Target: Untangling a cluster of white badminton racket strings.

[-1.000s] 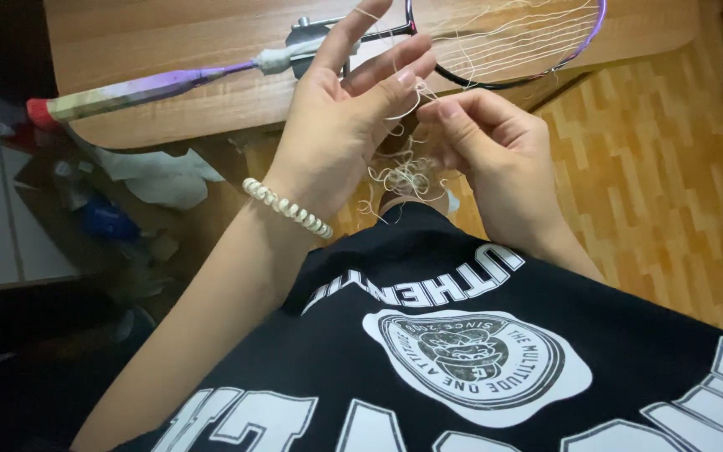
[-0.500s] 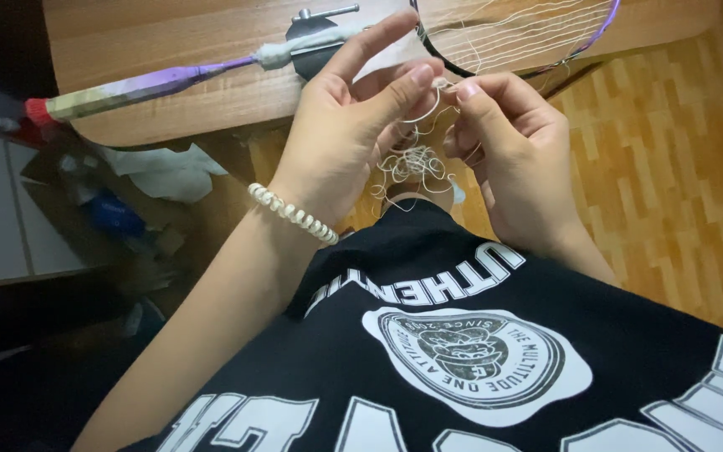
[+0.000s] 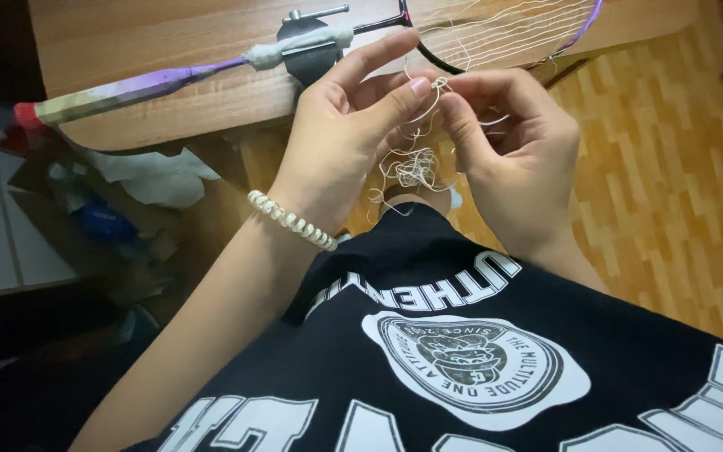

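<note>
My left hand point(image 3: 340, 142) and my right hand point(image 3: 512, 151) meet in front of me, fingertips pinching a thin white racket string point(image 3: 438, 85). A tangled bunch of the same string point(image 3: 412, 170) hangs below between the two hands. A pale coiled band sits on my left wrist point(image 3: 290, 220). Just beyond the hands, a badminton racket point(image 3: 169, 79) lies on a wooden table point(image 3: 152, 42), its purple handle pointing left and its partly strung head point(image 3: 512, 29) at the top. A metal clamp point(image 3: 311, 38) sits on the racket's shaft.
Under the table at the left lie crumpled paper point(image 3: 148, 176), cardboard and a blue item point(image 3: 102, 219). Wooden parquet floor point(image 3: 671, 192) spreads to the right. A black shirt with white print point(image 3: 479, 360) fills the lower frame.
Both hands have shifted slightly and closed together on the string; my right fingers now pinch it next to my left thumb and forefinger. The tangle hangs a little lower.
</note>
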